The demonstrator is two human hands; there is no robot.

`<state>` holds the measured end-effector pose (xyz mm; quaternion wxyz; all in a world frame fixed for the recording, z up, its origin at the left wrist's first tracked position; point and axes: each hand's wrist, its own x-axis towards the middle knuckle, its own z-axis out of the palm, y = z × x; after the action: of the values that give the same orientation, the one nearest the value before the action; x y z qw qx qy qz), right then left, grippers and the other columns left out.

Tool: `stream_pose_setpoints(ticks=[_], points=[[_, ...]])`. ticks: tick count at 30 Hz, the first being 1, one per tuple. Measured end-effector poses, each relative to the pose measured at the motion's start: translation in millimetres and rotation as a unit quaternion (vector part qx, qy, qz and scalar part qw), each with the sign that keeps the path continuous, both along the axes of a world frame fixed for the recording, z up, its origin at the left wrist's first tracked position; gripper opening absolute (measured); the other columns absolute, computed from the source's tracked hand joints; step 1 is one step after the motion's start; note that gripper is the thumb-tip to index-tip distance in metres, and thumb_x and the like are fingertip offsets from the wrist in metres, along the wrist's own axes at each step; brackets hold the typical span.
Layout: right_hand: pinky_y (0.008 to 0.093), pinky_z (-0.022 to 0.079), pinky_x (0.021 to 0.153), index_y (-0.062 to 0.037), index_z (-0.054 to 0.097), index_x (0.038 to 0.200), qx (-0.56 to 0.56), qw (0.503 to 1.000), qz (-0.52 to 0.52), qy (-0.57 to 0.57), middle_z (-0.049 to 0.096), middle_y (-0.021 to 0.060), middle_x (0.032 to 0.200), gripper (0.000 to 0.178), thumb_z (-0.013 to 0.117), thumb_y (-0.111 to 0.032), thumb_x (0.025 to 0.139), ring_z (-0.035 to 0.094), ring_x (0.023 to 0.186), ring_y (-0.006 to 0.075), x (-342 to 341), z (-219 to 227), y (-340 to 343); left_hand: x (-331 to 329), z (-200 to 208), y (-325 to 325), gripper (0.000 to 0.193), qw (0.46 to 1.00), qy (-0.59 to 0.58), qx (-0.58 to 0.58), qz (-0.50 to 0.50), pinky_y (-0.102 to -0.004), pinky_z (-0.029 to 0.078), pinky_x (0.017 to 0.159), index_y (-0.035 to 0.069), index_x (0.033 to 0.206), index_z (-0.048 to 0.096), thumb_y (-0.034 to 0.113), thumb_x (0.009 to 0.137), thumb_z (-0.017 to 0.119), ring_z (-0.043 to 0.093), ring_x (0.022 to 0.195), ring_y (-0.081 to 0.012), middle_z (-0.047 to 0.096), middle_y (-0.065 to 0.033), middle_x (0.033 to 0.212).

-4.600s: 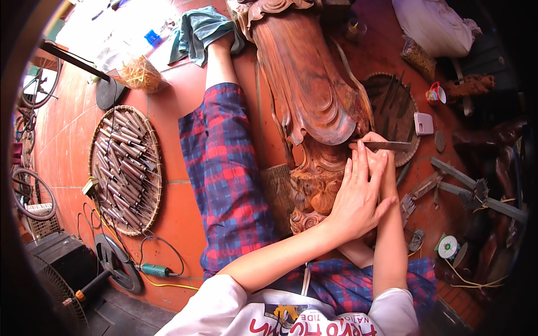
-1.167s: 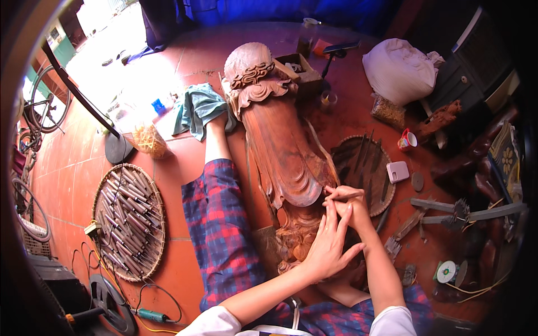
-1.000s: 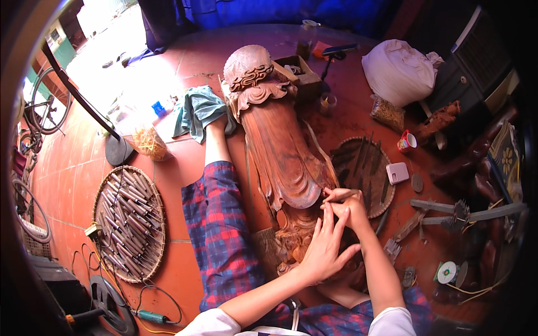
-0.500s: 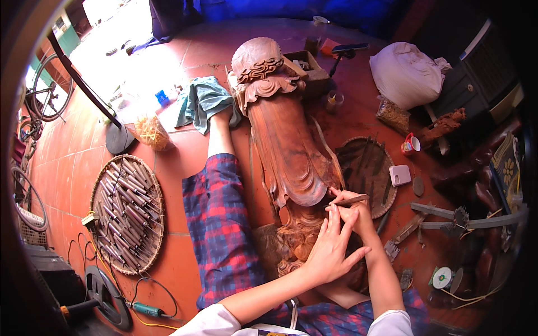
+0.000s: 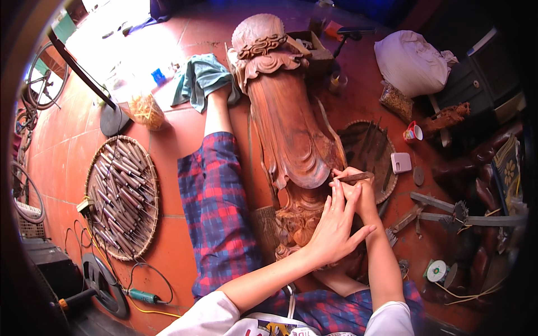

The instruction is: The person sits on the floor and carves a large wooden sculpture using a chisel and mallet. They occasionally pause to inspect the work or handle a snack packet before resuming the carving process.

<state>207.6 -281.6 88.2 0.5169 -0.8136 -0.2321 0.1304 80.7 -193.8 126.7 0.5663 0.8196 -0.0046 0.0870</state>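
A long carved wooden statue point(image 5: 286, 106) lies in front of me on the floor, its robe hem toward me and its carved base point(image 5: 300, 224) nearest. At the right edge of the hem, my right hand point(image 5: 358, 196) is closed around a slim brown carving chisel point(image 5: 354, 178). The handle sticks out to the right; the working tip is hidden by the fingers. My left hand point(image 5: 334, 229) has its fingers stretched out and its thumb spread, with the fingertips resting against the right hand beside the chisel.
Many wooden-handled chisels lie in a round wicker tray point(image 5: 120, 196) at left. Another dark tray point(image 5: 386, 162) sits right of the statue, near a pale pink case point(image 5: 400, 163), a red cup point(image 5: 413, 133) and metal bars point(image 5: 471, 221). My plaid-clad leg point(image 5: 216, 207) flanks the statue.
The whole view has tipped slightly, so things sit higher in the picture. Both hands stay at the hem's edge; the chisel's angle has changed a little.
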Motion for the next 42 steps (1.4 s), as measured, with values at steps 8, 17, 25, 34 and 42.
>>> stream_pose_setpoints(ticks=[8, 17, 25, 34, 42], points=[[0.0328, 0.055, 0.085, 0.0036, 0.070, 0.076, -0.011, 1.000, -0.007, 0.020, 0.072, 0.0142, 0.081, 0.008, 0.074, -0.003, 0.075, 0.069, 0.103, 0.0258, -5, 10, 3, -2, -2, -10, 0.093, 1.000, -0.001, 0.008, 0.023, -0.0580, 0.015, 0.117, -0.001, 0.153, 0.015, 0.045, 0.090, 0.064, 0.004, 0.143, -0.0585, 0.007, -0.0471, 0.148], [0.0336, 0.056, 0.082, 0.0024, 0.071, 0.078, 0.025, 1.000, 0.009, 0.010, 0.072, 0.0133, 0.081, 0.003, 0.072, 0.000, 0.077, 0.070, 0.100, 0.0262, -5, 1, -3, -7, -11, -12, 0.094, 1.000, -0.015, 0.017, 0.013, -0.0589, 0.013, 0.117, -0.001, 0.153, 0.017, 0.047, 0.088, 0.065, 0.005, 0.143, -0.0573, 0.009, -0.0465, 0.149], [0.0324, 0.057, 0.076, 0.0019, 0.071, 0.081, -0.021, 0.998, 0.052, -0.025, 0.073, 0.0143, 0.085, 0.003, 0.072, 0.002, 0.078, 0.071, 0.093, 0.0222, 1, -14, -16, -16, -16, -11, 0.094, 1.000, -0.012, 0.017, -0.007, -0.0611, 0.014, 0.115, 0.001, 0.154, 0.017, 0.046, 0.087, 0.066, 0.003, 0.145, -0.0552, 0.007, -0.0448, 0.150], [0.0310, 0.057, 0.076, 0.0036, 0.068, 0.080, -0.017, 0.994, 0.088, -0.067, 0.070, 0.0149, 0.081, 0.010, 0.074, 0.009, 0.073, 0.068, 0.108, 0.0274, -3, 5, -16, -18, -14, -13, 0.094, 0.999, -0.016, 0.019, -0.019, -0.0613, 0.015, 0.115, 0.001, 0.153, 0.018, 0.046, 0.086, 0.067, 0.004, 0.144, -0.0564, 0.008, -0.0445, 0.150], [0.0331, 0.058, 0.076, 0.0034, 0.070, 0.082, 0.079, 0.994, 0.071, -0.040, 0.069, 0.0126, 0.080, 0.012, 0.073, 0.010, 0.072, 0.070, 0.101, 0.0266, -2, -13, -19, -16, -17, -13, 0.091, 0.999, -0.024, 0.014, -0.026, -0.0617, 0.016, 0.115, 0.000, 0.152, 0.020, 0.045, 0.089, 0.065, 0.004, 0.144, -0.0572, 0.006, -0.0454, 0.150]])
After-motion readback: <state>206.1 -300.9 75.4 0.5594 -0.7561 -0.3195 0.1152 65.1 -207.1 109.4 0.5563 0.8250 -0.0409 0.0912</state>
